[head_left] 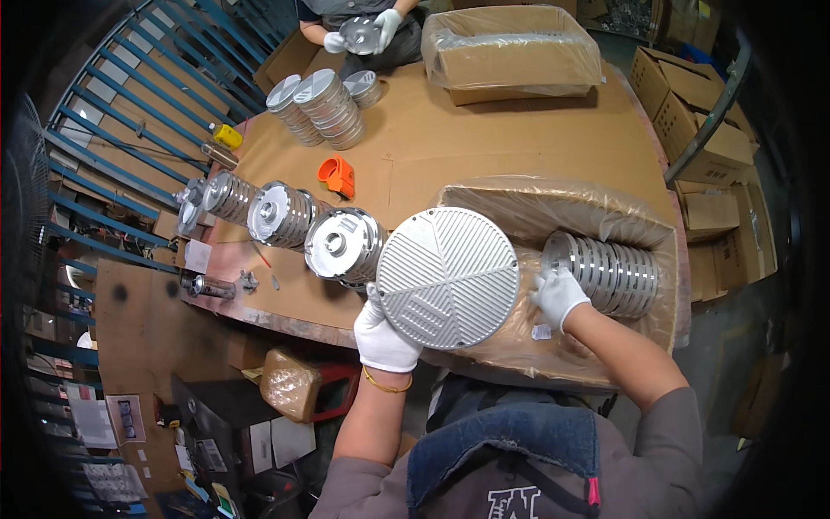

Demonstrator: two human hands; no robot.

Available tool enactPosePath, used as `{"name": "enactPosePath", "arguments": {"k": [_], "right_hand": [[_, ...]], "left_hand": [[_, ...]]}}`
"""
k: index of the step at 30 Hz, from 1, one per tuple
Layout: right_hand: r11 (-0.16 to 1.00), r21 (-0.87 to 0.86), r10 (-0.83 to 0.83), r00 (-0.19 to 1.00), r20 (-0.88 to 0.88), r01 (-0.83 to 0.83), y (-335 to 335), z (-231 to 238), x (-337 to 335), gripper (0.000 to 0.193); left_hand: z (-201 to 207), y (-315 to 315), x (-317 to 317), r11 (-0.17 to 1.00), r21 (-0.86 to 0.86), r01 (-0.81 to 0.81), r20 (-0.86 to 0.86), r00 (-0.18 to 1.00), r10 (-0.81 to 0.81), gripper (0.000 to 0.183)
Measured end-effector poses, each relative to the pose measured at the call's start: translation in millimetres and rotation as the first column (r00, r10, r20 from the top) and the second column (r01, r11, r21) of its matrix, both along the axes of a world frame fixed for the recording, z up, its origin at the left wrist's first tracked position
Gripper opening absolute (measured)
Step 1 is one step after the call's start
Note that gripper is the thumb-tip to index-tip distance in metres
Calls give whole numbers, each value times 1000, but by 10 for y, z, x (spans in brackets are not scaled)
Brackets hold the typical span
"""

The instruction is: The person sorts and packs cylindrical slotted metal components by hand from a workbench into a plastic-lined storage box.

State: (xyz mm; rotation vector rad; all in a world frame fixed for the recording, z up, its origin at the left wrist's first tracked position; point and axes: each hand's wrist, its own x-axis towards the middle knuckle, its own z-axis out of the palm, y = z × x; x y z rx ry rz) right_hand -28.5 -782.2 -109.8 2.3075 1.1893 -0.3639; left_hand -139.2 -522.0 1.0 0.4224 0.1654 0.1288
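My gloved left hand point(386, 337) is closed on the lower left rim of a round grey metal disc point(449, 278). The disc's ribbed face is turned up, with small holes along its edge. My gloved right hand point(559, 296) reaches into a plastic-lined cardboard box point(484, 362). Its fingers are slightly apart at the near end of a row of similar metal discs point(605, 272) standing on edge. Whether the fingertips touch the end disc is hard to see. Left of the held disc, a stack of round metal castings with raised hubs point(335, 245) stands on the cardboard-covered table point(432, 143).
More casting stacks point(278, 213) run toward the table's left end. An orange tape dispenser point(337, 176) lies behind them. Across the table, a gloved co-worker holds a dark disc point(360, 36) near stacked discs point(327, 108). Another lined box point(510, 56) stands at the far side.
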Motion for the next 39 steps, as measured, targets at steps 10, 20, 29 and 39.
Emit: {"name": "enactPosePath", "arguments": {"k": [10,20,29,39], "right_hand": [[-16,-161,717,-101,-690,987,198,1317,-113,61],[-202,290,215,331,-919,935,-25,725,55,52],[499,453,-625,669,-402,738,285,579,294,54],[729,477,-583,810,57,491,170,346,458,17]], "left_hand": [[551,-417,45,-546,662,-513,9,734,-679,32],[-63,781,272,-826,559,74,217,948,232,51],[-623,1398,298,-850,513,119,231,935,270,24],[-104,728,89,816,484,-317,123,947,296,21]]}}
